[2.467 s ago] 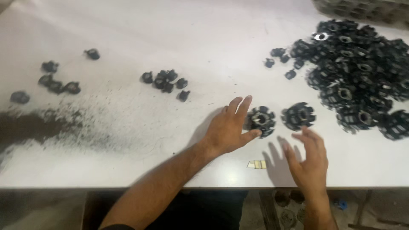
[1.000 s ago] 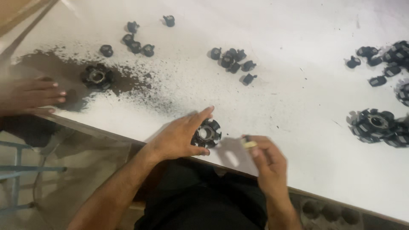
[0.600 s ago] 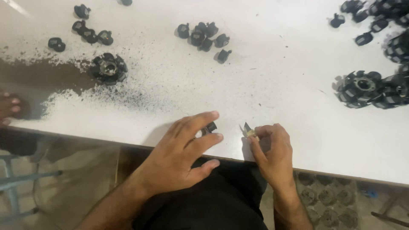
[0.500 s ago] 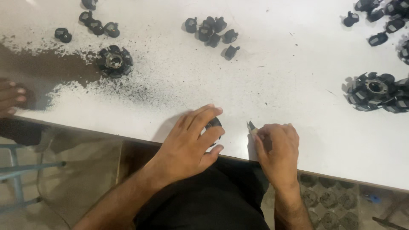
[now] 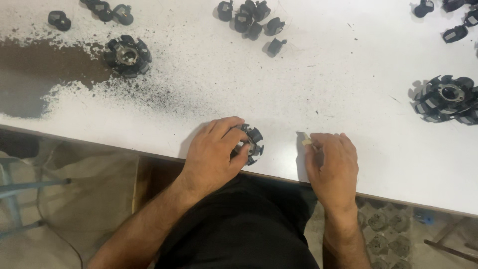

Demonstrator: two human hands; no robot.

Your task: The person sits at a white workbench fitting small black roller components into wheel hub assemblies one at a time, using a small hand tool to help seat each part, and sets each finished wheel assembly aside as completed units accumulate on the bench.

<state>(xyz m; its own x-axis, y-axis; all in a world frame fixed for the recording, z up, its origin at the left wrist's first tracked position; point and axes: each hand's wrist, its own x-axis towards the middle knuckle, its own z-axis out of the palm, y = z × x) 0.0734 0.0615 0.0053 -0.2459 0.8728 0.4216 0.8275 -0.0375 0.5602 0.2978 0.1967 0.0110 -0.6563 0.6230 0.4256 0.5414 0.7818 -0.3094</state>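
A white table [image 5: 348,74] fills most of the frame. A dark, powdery stain [image 5: 45,79] spreads across its left side, with black specks trailing toward the centre. Just right of the stain sits a round black toothed part [image 5: 127,55]. A cluster of small black pieces [image 5: 251,20] lies at top centre, and more small pieces [image 5: 99,10] at upper left. Another round black part [image 5: 445,97] rests at the right edge.

We see even, bright light on the white tabletop [image 5: 348,65]; soft short shadows fall leftward, and lower frame stays dim, slightly soft.
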